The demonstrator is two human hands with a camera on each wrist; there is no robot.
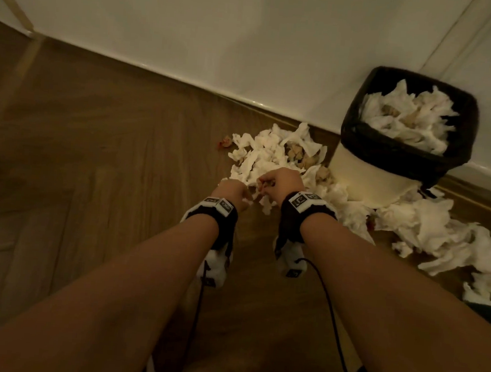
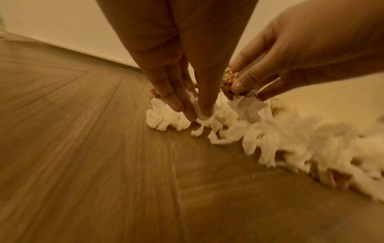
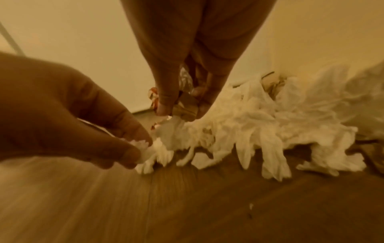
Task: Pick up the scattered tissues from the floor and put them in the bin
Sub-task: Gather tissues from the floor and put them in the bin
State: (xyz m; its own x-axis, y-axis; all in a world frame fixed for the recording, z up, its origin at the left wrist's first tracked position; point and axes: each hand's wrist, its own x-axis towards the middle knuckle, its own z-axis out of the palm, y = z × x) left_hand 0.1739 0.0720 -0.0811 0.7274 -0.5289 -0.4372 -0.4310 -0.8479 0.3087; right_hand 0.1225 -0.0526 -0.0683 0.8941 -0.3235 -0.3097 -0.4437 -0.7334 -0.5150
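A heap of crumpled white tissues (image 1: 270,155) lies on the wooden floor beside the bin (image 1: 366,178), a pale tub lined with a black bag and full of tissues. More tissues (image 1: 442,232) trail to the right. My left hand (image 1: 233,192) pinches a white tissue (image 2: 199,108) at the heap's near edge. My right hand (image 1: 280,183) grips a crumpled brownish wad (image 3: 185,106) with a white tissue hanging under it, just above the heap. In the right wrist view the left hand (image 3: 133,148) pinches a white tissue (image 3: 143,146).
A white wall with a skirting board (image 1: 188,80) runs behind the heap and the bin. A small red-brown scrap (image 1: 226,141) lies left of the heap. Bare wooden floor (image 1: 92,157) spreads to the left and toward me. Cables hang from both wrist cameras.
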